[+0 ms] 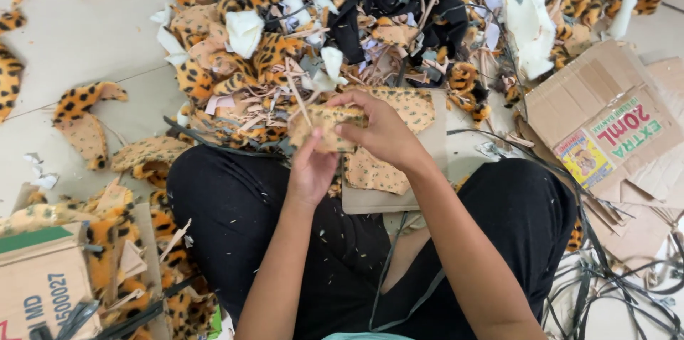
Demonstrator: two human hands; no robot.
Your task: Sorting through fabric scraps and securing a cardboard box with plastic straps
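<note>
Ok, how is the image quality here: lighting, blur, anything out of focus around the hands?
Head view: soft, even light with only faint shadows and no glare; left hand, right hand and the spotted fabric piece they hold look reasonably sharp; the scrap pile stays legible; edges bend slightly from the wide lens.

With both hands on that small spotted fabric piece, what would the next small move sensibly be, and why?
Probably a small turn of the spotted fabric piece to bring its pale backing up. The left hand grips it from below, the right hand pinches its top edge, and it is held above the lap, in front of the scrap pile, so both hands are placed to rotate it.
</note>
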